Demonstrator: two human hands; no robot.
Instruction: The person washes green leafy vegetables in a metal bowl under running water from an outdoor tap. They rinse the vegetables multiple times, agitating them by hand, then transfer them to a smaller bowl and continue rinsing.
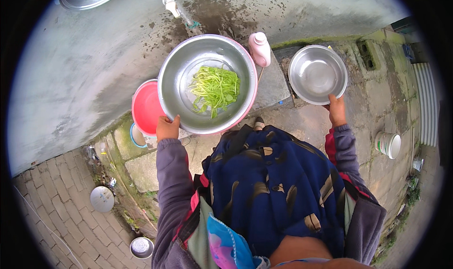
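My left hand [168, 128] is closed on the near left rim of a large metal basin [177, 82]. Inside that basin lies a loose heap of leafy greens [215, 90] with pale stems. Off to the right, my right hand [337, 110] grips the near edge of a smaller metal bowl [317, 73], its thumb on the rim and its other fingers mostly hidden beneath. No greens show in this bowl. Part of a pink rim shows under the large basin's right side.
A tap [171, 6] juts from the wet wall behind the basin. Beside the basin stand a pink bottle [260, 49] and a red basin [147, 107]. A white bucket [388, 145] is at right; a small metal bowl [141, 248] sits on the lower-left bricks.
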